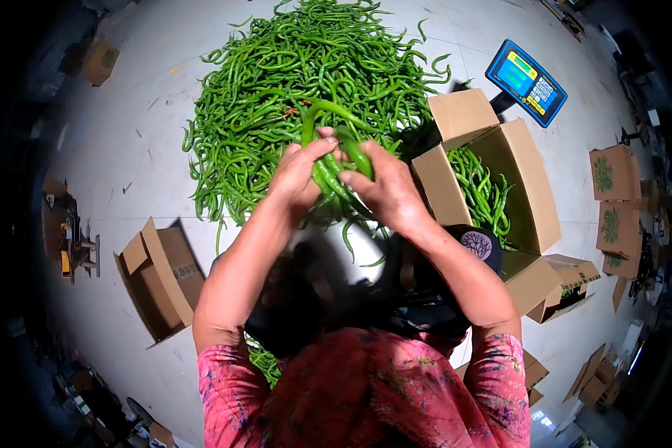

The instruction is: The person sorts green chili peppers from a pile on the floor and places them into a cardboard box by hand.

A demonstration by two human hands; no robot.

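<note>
Several long green chili peppers (pixel 332 178) are bunched between my two hands, above the near edge of the pile. My left hand (pixel 300 170) has its fingers wrapped round the bunch from the left. From the right, my right hand (pixel 387 185) closes on peppers of the same bunch, its thumb across them. One curved pepper arches up above my fingers. Just beyond my hands spreads a large pile of green chili peppers (pixel 313 63) on the floor. To the right, an open cardboard box (pixel 534 183) holds more peppers.
A blue digital scale display (pixel 526 82) stands behind the box. At the left lies an open cardboard box (pixel 160 280). More cardboard boxes (pixel 616 201) stand at the far right, and another carton (pixel 571 280) sits nearer. The pale floor (pixel 138 142) surrounds the pile.
</note>
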